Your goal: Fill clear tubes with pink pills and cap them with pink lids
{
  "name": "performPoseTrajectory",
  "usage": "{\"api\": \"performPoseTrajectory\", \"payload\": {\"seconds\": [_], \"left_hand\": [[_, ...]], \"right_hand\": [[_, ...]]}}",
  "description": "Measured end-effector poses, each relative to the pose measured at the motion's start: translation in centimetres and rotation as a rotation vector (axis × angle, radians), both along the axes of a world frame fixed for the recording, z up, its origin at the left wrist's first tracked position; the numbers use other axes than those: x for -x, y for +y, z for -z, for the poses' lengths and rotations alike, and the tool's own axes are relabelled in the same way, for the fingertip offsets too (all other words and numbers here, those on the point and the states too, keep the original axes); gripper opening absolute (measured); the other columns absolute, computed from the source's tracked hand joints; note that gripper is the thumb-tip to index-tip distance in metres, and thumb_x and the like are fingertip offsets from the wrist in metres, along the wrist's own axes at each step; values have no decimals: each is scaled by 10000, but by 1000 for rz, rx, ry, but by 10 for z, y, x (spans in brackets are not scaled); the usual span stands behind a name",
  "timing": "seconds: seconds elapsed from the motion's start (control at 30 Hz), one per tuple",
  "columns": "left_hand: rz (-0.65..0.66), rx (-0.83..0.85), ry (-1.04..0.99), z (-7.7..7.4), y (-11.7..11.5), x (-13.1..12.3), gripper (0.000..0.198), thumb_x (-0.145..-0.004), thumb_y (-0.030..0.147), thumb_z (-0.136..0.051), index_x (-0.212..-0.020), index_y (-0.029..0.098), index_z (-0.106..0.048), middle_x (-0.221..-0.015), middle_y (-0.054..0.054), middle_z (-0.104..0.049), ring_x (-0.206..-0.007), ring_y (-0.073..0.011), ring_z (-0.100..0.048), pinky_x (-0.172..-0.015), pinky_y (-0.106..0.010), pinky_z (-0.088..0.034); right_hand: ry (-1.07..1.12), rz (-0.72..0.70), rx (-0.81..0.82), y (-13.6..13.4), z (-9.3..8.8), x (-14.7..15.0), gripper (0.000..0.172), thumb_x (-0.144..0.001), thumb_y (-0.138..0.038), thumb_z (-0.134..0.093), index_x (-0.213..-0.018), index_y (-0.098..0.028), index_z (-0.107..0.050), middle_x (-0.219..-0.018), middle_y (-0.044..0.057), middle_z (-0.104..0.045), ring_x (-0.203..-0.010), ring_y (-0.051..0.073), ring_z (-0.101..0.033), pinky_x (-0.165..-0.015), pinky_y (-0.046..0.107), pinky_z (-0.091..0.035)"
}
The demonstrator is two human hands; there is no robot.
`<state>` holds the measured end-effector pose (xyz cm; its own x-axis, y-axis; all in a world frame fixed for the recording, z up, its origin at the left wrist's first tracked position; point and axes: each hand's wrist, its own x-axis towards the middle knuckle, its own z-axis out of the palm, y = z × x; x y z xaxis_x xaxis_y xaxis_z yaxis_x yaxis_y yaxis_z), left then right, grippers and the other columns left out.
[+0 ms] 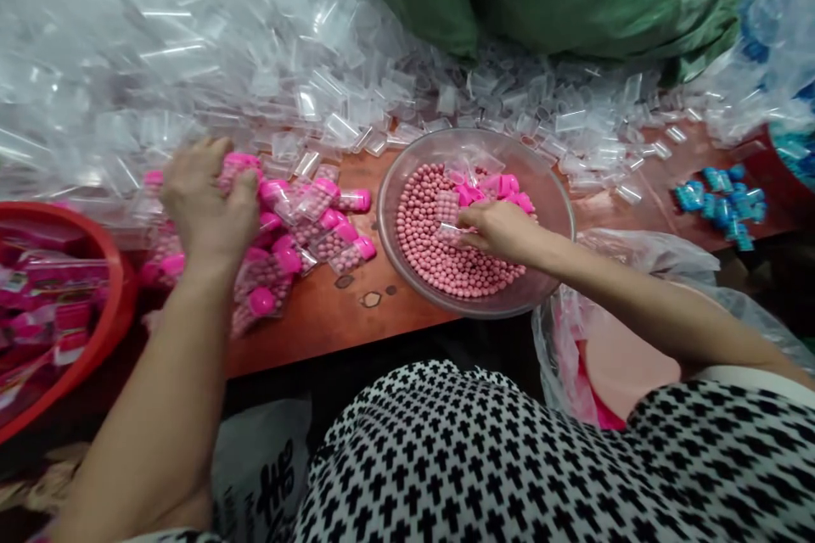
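Note:
My left hand [207,204] is over a pile of small clear bottles [311,229] with bright pink caps, filled with pink beads. Its fingers curl round one such bottle [234,170] at the pile's far side, slightly blurred. Inside a see-through bowl [407,271], my right hand [500,229] is closed on a small clear bottle [447,210] with beads showing in it. Loose round pink beads [471,276] cover the bowl's bottom. Several pink caps [506,185] lie on the beads behind my right hand, beside some clear plastic pieces.
A heap of empty clear containers [255,42] spreads along the back. At the left stands a red basket [118,288] of pink packages. Blue-filled pieces [726,202] lie right on the wooden table [356,318]. A plastic bag [560,348] hangs below the bowl; green fabric [573,0] rests behind.

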<state>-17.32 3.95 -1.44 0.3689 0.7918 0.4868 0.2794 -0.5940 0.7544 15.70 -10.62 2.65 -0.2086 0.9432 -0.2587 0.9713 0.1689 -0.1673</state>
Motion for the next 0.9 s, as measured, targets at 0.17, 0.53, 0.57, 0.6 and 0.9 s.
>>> {"api": "performPoseTrajectory", "payload": {"seconds": [0.17,0.53,0.57,0.6,0.9], "left_hand": [[-110,-152,85,1,-30,-49,361,-957,438,-667,-1252,232,-701,-1303,67,-728,-1240,-240,-639,-1162,-439,-461],[347,-225,285,-12,-74,-141,260,-946,201,-597,-1161,190,-743,-1091,-90,-764,-1018,-234,-722,-903,-353,-558],[356,-240,320,-11,-75,-145,255,-940,198,-602,-1150,187,-746,-1064,-91,-765,-991,-234,-725,-881,-344,-559],[369,-250,357,-11,-76,-149,253,-938,199,-602,-1145,183,-748,-1047,-94,-765,-974,-235,-728,-867,-339,-559],[618,-41,476,-4,-83,-176,626,-832,94,-664,-1445,162,-557,-1370,-140,-686,-1243,-274,-670,-1065,-398,-505]], "right_hand": [[-258,-61,97,1,8,21,334,-948,-250,-597,-1216,-61,-660,-1135,223,-748,-996,343,-726,-751,373,-504],[-332,22,346,-6,12,-4,406,-780,-322,-785,-1108,-86,-744,-1038,201,-783,-989,327,-738,-733,343,-535],[-350,35,384,-6,9,-8,411,-769,-332,-794,-1095,-86,-752,-1047,202,-781,-991,326,-736,-724,338,-533],[-355,48,425,-6,7,-11,395,-760,-344,-802,-1061,-91,-764,-1032,194,-783,-977,318,-736,-708,326,-528],[86,166,672,20,-35,-40,486,-656,-623,-850,-677,-156,-717,-535,-6,-589,-498,113,-503,-498,273,-382]]}}
